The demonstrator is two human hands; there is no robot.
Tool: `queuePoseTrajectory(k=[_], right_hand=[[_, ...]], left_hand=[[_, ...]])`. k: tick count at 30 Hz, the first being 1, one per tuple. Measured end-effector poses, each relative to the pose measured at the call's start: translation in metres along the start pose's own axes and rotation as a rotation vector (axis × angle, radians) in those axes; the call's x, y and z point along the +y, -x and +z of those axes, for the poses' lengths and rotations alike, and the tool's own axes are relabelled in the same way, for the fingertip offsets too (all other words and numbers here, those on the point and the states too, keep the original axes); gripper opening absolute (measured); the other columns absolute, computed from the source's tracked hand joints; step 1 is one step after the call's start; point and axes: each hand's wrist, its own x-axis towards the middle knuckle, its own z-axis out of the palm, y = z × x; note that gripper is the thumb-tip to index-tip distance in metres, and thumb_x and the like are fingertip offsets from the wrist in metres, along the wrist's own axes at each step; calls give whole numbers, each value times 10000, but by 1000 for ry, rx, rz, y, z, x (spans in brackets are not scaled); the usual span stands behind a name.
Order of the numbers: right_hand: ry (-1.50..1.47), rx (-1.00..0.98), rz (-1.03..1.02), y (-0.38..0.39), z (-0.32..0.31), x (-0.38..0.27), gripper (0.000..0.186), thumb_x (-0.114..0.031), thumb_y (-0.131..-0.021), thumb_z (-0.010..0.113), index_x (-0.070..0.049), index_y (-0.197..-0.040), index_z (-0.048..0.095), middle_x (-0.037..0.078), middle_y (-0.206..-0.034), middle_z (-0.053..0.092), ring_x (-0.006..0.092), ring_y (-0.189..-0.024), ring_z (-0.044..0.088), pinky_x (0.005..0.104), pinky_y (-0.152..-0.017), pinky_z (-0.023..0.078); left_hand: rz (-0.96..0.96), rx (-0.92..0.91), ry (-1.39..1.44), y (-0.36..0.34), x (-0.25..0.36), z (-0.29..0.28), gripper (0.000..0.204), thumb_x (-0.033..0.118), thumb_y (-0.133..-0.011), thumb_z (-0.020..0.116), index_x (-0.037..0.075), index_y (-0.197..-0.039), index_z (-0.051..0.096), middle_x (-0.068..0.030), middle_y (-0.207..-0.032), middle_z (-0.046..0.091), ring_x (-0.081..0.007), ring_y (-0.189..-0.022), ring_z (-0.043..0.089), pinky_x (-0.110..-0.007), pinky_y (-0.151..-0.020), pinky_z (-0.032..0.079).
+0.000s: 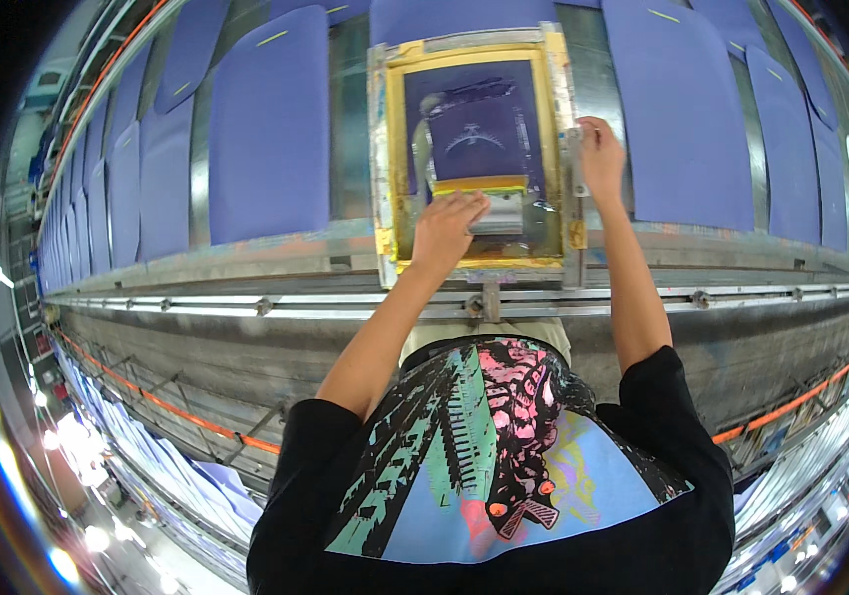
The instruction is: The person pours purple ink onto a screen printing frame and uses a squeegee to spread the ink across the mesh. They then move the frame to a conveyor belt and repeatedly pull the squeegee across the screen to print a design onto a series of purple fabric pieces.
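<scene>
A screen-printing frame (pixel 555 99) with yellow-taped edges lies over a purple fabric piece on the long table in front of me. Its mesh shows a pale curved design (pixel 474 139) and wet, shiny smears. My left hand (pixel 452 230) grips a squeegee (pixel 500 212) with a metal body and a yellowish blade edge, resting on the mesh near the frame's close end. At the frame's right side, my right hand (pixel 601 159) has its fingers bent around the edge; the fingertips are partly hidden. A whitish streak (pixel 422 149) runs along the mesh's left part.
Purple fabric pieces (pixel 271 129) lie along the table to the left, and more pieces (pixel 682 119) to the right. A metal rail (pixel 345 302) runs along the table's near edge. Behind me stands another rack or table with an orange edge (pixel 206 426).
</scene>
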Motion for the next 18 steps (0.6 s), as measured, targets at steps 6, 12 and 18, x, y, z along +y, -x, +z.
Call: queuePoseTrajectory(k=[6, 12, 18], right_hand=[[-117, 35, -40, 48, 57, -98, 196, -172, -1059, 564, -63, -1142, 704, 104, -737, 613, 174, -633, 507, 353, -643, 444], [-144, -37, 12, 121, 218, -187, 174, -169, -1067, 560, -66, -1125, 688, 157, -734, 601, 241, -591, 514, 391, -617, 441], [-139, -29, 37, 166, 329, -224, 159, -157, -1064, 556, -77, -1140, 671, 209, -868, 687, 381, -713, 655, 429, -679, 497]], left_hand=[[-52, 122, 61, 39, -47, -78, 513, -47, -779, 691, 162, -1244, 749, -25, -1304, 720, -291, -1228, 664, -407, -1039, 540], [-146, 98, -6, 101, -193, -184, 513, -73, -755, 654, 134, -1212, 760, -41, -1268, 734, -299, -1194, 673, -402, -997, 561], [-167, 68, -62, 143, -300, -240, 551, -73, -726, 672, 149, -1222, 764, -25, -1287, 732, -307, -1178, 675, -412, -1015, 543]])
